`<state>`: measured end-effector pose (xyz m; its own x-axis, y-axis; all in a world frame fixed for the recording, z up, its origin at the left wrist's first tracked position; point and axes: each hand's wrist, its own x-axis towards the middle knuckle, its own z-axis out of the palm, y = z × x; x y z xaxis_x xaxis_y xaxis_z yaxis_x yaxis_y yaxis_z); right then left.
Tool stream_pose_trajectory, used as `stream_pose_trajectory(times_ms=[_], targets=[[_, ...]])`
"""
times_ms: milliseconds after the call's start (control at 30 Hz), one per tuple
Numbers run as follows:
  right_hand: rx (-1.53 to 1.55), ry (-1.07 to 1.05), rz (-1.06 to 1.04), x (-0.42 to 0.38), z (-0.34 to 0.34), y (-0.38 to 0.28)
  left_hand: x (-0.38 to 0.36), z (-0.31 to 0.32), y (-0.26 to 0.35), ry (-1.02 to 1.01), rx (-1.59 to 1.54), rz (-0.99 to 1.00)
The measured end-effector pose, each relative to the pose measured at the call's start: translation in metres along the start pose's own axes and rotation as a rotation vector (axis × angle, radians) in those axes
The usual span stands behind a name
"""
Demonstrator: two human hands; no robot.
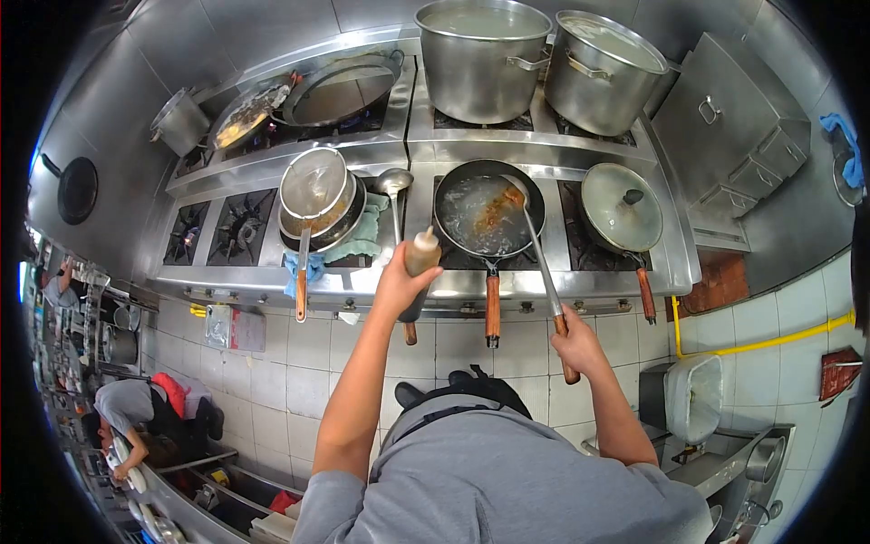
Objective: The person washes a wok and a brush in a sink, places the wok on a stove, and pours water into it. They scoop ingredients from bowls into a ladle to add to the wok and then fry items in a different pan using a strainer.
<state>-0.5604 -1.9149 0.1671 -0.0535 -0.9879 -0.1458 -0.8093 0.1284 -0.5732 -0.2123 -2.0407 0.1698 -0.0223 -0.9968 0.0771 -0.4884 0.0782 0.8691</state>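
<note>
My left hand is closed around a squeeze bottle with a pale nozzle, held upright in front of the stove. My right hand grips the wooden end of a ladle. Its bowl dips into a black frying pan on a burner, near the pan's upper right side. Clear bubbling liquid with an orange-brown streak fills this pan. The pan's wooden handle points toward me, with neither hand on it. Another ladle lies just left of the pan.
A glass-lidded pan stands to the right. Left, a strainer rests on stacked pans beside a green cloth. Two large stockpots and a wide wok occupy the back burners. A co-worker bends over at lower left.
</note>
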Motion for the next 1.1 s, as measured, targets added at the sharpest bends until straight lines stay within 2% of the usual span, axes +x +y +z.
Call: stream_pose_trajectory(times_ms=[67,100,167,200,300,400,533,633,833,933,1000,1033,1067,1100], targets=[[0.415,-0.226,0.117,0.0,-0.002,-0.009,-0.024,-0.005,-0.015,0.034,-0.055,0.041],[0.41,-0.228,0.119,0.0,-0.006,-0.019,-0.038,-0.009,-0.019,0.062,-0.125,0.038],[0.955,-0.439,0.29,-0.007,-0.019,-0.039,-0.067,-0.015,-0.031,0.089,-0.205,0.024],[0.946,-0.441,0.298,-0.009,-0.027,-0.046,-0.082,-0.018,-0.038,0.107,-0.271,-0.019],[1.524,-0.525,0.329,-0.006,-0.042,-0.054,-0.126,-0.031,-0.042,0.154,-0.401,-0.114],[1.569,-0.531,0.301,-0.011,-0.047,-0.06,-0.167,-0.05,-0.057,0.183,-0.449,-0.202],[1.226,-0.396,0.272,-0.033,-0.051,-0.084,-0.221,-0.078,-0.094,0.192,-0.449,-0.284],[1.061,-0.306,0.267,-0.044,-0.055,-0.089,-0.252,-0.101,-0.097,0.202,-0.445,-0.362],[0.886,-0.178,0.18,-0.05,-0.036,-0.08,-0.289,-0.121,-0.122,0.244,-0.479,-0.367],[0.808,-0.115,0.181,-0.047,-0.013,-0.064,-0.301,-0.123,-0.111,0.242,-0.5,-0.407],[0.467,0.05,0.136,-0.035,0.009,-0.045,-0.308,-0.12,-0.111,0.272,-0.506,-0.359],[0.4,0.174,-0.078,-0.017,0.038,-0.001,-0.313,-0.117,-0.111,0.281,-0.503,-0.352],[0.407,0.176,-0.088,-0.016,0.036,-0.006,-0.318,-0.113,-0.109,0.306,-0.508,-0.342],[0.422,0.09,0.022,-0.018,0.034,-0.021,-0.322,-0.108,-0.108,0.331,-0.512,-0.331]])
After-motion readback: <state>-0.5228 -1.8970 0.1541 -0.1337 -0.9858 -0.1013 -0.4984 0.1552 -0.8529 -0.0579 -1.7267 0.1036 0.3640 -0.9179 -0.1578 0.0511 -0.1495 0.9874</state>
